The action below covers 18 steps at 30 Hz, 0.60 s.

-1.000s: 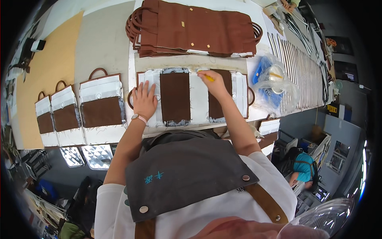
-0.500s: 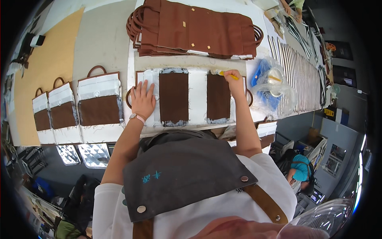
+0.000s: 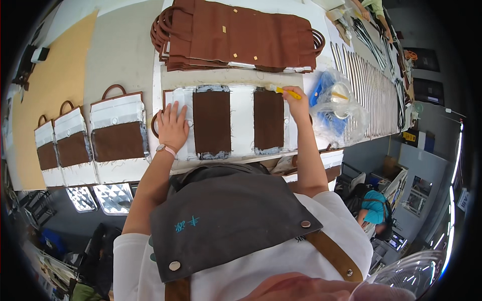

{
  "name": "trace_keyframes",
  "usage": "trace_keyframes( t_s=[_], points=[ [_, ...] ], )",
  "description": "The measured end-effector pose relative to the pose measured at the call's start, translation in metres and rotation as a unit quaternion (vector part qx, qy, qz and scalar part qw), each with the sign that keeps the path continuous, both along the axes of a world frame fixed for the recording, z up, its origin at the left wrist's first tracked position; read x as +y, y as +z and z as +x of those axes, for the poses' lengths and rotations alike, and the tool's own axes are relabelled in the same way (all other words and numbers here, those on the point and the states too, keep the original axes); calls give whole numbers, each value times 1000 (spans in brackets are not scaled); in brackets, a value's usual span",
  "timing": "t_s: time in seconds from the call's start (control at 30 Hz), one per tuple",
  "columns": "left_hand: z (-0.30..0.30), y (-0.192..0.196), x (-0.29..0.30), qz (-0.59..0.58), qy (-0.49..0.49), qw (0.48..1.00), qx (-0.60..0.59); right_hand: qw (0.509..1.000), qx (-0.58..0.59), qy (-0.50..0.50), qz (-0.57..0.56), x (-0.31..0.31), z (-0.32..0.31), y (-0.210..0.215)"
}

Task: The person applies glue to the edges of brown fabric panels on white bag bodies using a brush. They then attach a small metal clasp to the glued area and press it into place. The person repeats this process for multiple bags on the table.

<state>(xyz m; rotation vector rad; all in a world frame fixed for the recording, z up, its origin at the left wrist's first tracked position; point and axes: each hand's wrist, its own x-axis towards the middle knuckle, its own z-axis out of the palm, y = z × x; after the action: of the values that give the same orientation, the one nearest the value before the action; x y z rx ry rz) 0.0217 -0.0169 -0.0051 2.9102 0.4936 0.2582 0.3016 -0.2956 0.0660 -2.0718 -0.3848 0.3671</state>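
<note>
Inside clear bag (image 3: pixel 346 118): perhaps a tub (image 3: pixel 339 94).

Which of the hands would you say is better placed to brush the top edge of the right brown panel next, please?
Likely the right hand: it holds the yellow-handled brush at that right brown panel's top corner, while the left hand lies flat, pinning the white piece.

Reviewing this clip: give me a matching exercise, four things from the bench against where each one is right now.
1. left hand
2. right hand
3. stack of brown bags
4. plastic bag

a. far side of the bench
b. holding a yellow-handled brush
c. right of the work piece
d. flat on the white panel

Pairs: 1-d, 2-b, 3-a, 4-c
</note>
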Motion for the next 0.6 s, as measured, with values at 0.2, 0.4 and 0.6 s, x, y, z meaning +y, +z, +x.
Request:
trace_keyframes(
  t_s=[0.2,0.4,0.6],
  points=[
    [0,-2,0,-1,0,1000,-3,997,32,-30,58,-19,3,-21],
    [-2,0,1,1,1,1000,4,993,-93,57,-34,-4,-1,-8],
    [0,-2,0,-7,-4,1000,-12,996,23,-81,6,-47,19,-19]
  ],
)
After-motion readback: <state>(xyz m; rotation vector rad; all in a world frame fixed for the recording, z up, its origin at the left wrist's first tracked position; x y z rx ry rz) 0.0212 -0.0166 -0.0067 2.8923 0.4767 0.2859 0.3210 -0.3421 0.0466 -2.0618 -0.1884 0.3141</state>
